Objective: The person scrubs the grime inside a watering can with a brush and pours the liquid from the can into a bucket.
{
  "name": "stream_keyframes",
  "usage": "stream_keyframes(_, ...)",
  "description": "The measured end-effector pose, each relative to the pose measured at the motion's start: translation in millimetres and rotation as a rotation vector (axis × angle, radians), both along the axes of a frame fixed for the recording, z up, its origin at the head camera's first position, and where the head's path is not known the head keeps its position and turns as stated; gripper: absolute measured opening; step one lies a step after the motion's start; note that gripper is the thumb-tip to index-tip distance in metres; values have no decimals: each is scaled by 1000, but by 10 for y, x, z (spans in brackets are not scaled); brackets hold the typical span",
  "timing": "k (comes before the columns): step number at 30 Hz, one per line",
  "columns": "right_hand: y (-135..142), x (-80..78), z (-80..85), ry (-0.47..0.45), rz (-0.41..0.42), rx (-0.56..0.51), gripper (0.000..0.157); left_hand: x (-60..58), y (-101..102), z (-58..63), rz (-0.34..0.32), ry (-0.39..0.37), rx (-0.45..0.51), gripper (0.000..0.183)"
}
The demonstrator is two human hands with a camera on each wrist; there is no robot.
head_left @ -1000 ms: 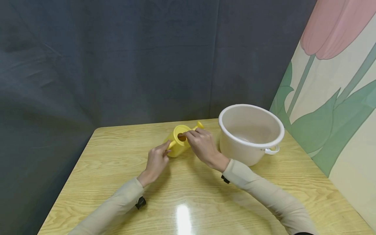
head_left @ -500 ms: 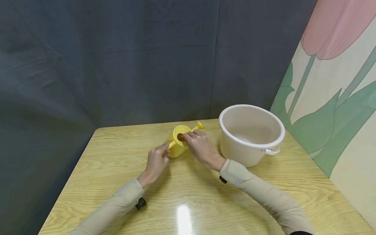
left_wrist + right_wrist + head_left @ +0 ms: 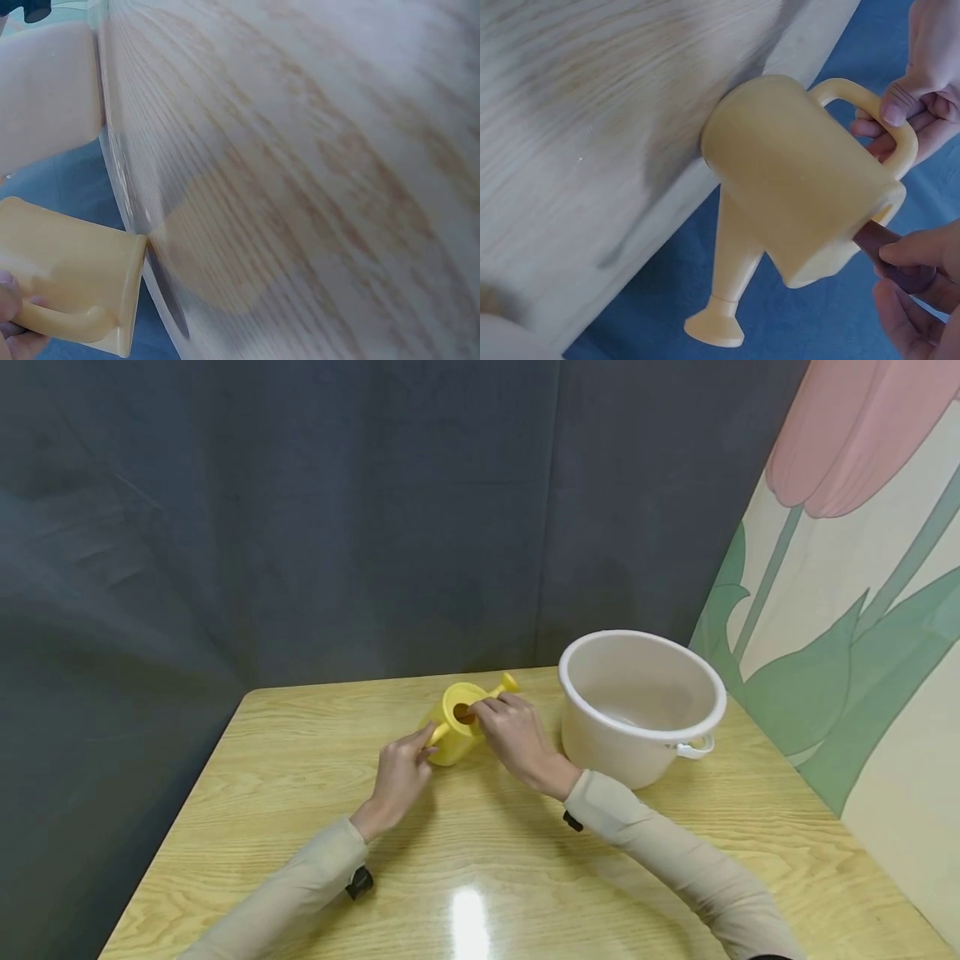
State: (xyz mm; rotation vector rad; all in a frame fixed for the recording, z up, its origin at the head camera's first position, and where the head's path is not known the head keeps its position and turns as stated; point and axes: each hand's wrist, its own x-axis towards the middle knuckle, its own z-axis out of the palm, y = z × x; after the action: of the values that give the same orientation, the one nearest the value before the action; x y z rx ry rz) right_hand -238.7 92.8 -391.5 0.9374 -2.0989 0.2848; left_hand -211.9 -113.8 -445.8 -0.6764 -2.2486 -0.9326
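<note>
A yellow watering can (image 3: 452,748) stands near the back of the table, with its spout towards the right. My left hand (image 3: 397,779) grips its handle, the fingers curled through the loop in the right wrist view. At the round top opening is my right hand (image 3: 519,742). Between its thumb and fingers it pinches a smooth, dark brown, rounded piece (image 3: 892,259), whose far end goes into the opening and is hidden there. What kind of thing the piece is cannot be made out. In the left wrist view the can (image 3: 71,255) shows at lower left.
A large white bucket (image 3: 600,752) with a side handle stands close to the right of my right hand. The wooden table (image 3: 300,760) ends at a dark curtain (image 3: 390,527) behind. A wall with a painted tulip (image 3: 825,443) runs along the right.
My right hand has shifted very slightly at the can's opening. My left hand, the watering can and the bucket keep their places.
</note>
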Motion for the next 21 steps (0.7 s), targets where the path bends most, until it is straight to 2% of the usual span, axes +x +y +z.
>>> stream_keyframes(5, 27, 33, 81, 22, 15, -30, 22, 0, 8, -7, 0, -1, 4, 41)
stream_keyframes(12, 36, 72, 194, 30, 42, -61, 20, 4, 7, 3, 7, -16, 0, 41)
stream_keyframes(21, -33, 36, 161, -17, 11, -53, 16, 18, 6, 3, -5, -8, 1, 40)
